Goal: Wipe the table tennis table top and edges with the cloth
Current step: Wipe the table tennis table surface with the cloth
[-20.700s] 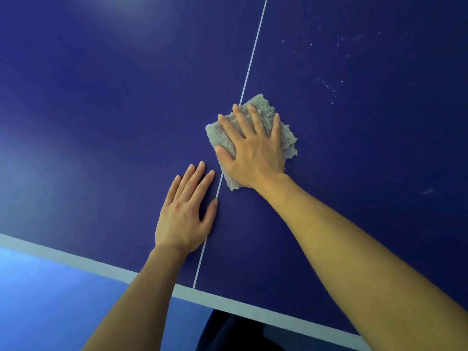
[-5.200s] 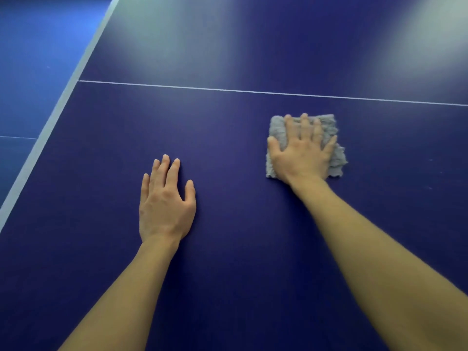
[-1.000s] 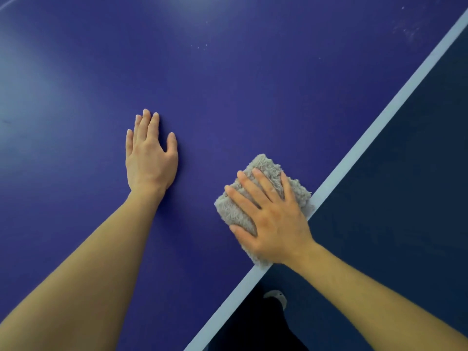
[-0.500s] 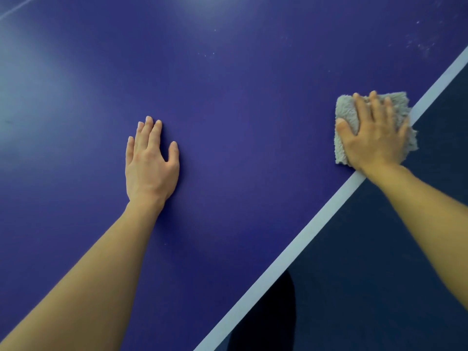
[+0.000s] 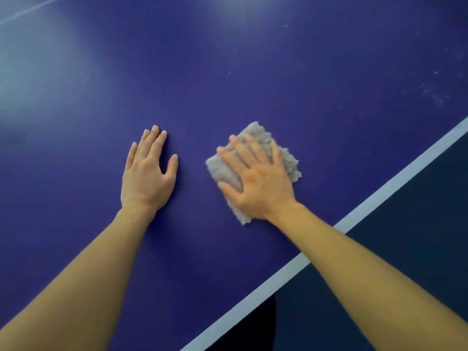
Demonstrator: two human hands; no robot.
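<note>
pressing grey fluffy cloth (image 5: 291, 165) flat onto blue table top (image 5: 253, 72) with right hand (image 5: 258, 183): fingers straight and spread, palm on top, no grip round it, fingertips a bit blurred. cloth bunched into a rough pad just 3 o'clock of frame centre, edges poking out past the hand at 12, 3 and 9 o'clock. resting left hand (image 5: 148, 173) flat on bare table at 9 o'clock of the cloth, near but not touching, fingers straight and close together, thumb out toward the cloth, holding nothing. white edge line (image 5: 379, 196) at 4 o'clock of the cloth, close but apart, running diagonally from 6 to 3 o'clock of frame, right forearm (image 5: 354, 262) crossing it. dark floor (image 5: 405, 274) beyond the line. pale specks (image 5: 435, 95) on the table toward 2 o'clock. thin white line (image 5: 30, 8) in the far 10 o'clock corner.
</note>
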